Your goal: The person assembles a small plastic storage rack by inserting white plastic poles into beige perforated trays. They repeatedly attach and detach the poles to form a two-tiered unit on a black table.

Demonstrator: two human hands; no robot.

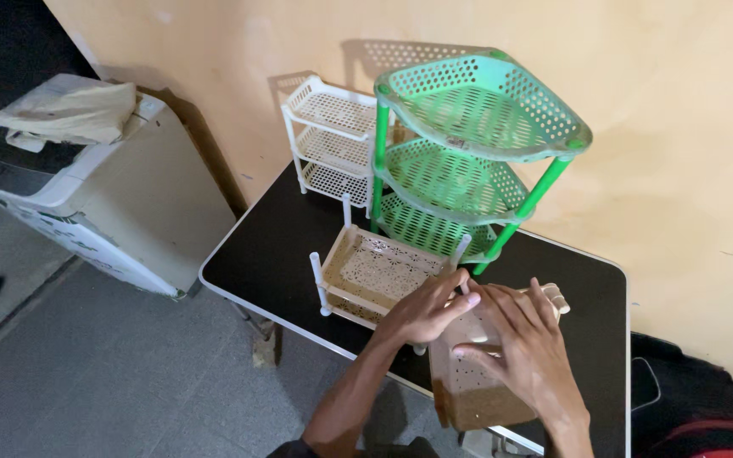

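My left hand (426,312) and right hand (526,346) both grip a beige perforated tray (477,386) beside the beige rack (375,273) on the bench (273,254).

- Two hands (434,314) worked at one black table (282,246).
- Three racks stood there: one green (468,153), one white (328,140), one beige (375,271).
- One loose beige tray (468,390).
- One washing machine (86,195).

Green rack (468,153), white rack (328,140), washer (86,195).
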